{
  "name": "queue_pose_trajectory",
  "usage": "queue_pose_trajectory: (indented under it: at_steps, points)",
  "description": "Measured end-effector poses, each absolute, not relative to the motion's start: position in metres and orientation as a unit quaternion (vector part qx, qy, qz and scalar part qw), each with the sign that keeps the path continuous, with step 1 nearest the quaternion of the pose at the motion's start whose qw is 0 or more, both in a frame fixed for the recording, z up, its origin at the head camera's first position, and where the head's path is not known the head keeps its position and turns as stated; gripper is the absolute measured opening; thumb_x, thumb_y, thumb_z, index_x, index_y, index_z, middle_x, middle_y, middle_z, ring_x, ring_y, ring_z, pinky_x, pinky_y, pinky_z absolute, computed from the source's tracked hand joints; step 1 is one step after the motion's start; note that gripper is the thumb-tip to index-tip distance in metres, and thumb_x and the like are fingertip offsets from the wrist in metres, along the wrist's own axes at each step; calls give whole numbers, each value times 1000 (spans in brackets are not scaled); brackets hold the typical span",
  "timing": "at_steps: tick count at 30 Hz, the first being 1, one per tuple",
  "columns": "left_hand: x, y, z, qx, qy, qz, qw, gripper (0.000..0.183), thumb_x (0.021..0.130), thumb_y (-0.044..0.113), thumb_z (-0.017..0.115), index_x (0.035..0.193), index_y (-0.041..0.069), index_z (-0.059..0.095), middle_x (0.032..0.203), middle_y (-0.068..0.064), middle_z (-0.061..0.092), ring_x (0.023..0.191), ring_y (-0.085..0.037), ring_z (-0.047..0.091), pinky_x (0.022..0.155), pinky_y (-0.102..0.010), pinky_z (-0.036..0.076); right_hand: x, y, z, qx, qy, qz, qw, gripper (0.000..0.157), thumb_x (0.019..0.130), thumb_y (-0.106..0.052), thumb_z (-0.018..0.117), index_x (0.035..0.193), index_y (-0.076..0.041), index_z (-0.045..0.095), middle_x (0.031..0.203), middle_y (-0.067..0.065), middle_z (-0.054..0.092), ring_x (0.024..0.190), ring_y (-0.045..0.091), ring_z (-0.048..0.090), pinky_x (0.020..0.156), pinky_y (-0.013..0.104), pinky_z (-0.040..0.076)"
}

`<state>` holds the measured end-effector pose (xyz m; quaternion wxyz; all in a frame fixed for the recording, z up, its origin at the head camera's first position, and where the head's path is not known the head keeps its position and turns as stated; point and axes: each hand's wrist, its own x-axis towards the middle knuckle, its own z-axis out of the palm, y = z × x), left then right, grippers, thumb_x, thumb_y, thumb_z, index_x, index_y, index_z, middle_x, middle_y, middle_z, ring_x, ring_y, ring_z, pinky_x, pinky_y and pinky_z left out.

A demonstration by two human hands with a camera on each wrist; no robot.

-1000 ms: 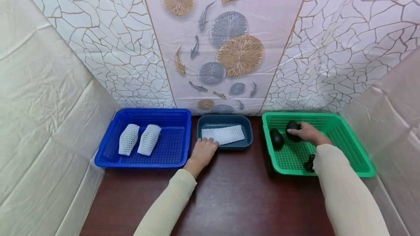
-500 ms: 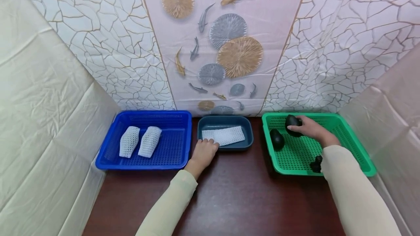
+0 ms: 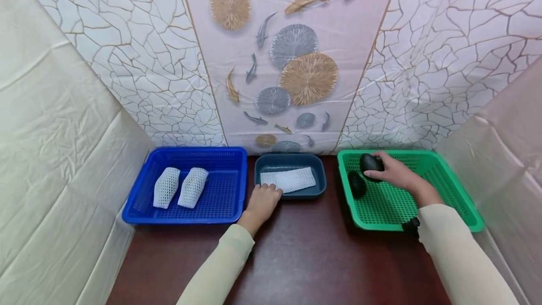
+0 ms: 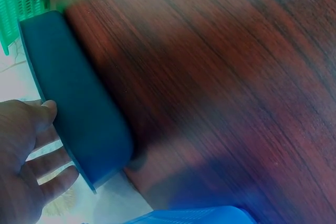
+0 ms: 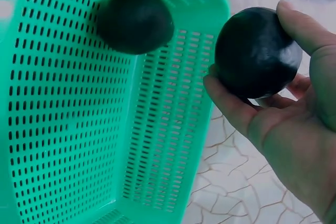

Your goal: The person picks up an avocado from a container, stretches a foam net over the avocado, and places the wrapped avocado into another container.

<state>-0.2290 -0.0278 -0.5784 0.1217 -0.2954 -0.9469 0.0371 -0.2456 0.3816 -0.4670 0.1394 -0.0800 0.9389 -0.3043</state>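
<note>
My right hand (image 3: 397,171) grips a black avocado (image 3: 371,167) over the left part of the green basket (image 3: 455,201); in the right wrist view, thumb and fingers curl round its smooth skin. Another dark avocado (image 3: 357,184) lies in the basket just beside and below it. At the near left rim of a small dark blue tray (image 3: 321,173), my left hand (image 3: 261,204) pinches the wall, thumb (image 4: 48,109) outside and fingers over the edge. A flat white foam net sleeve (image 3: 292,179) lies in that tray.
To the left stands a blue basket (image 3: 218,218) holding two filled white foam net sleeves (image 3: 166,188), side by side. The containers line up along the table's (image 3: 305,253) back edge, against a patterned cloth wall (image 3: 271,60). Pale cloth walls close off both sides.
My right hand has lifted the avocado from the green basket's floor and brought it left, close over the other avocado. The left hand has stayed on the tray rim.
</note>
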Motion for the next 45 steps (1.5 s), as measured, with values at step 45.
queue_pose_trajectory:
  at_steps: [45]
  points:
    - [-231, -27, -582, -288, -951, 26, 110, 20, 99, 8, 63, 107, 20, 77, 99, -4, 74, 90, -24, 69, 74, -41, 55, -144, 244, -497, -205, 940, -267, 48, 68, 95, -27, 76, 151, -6, 44, 138, 17, 53, 114, 27, 59, 87, 44, 54]
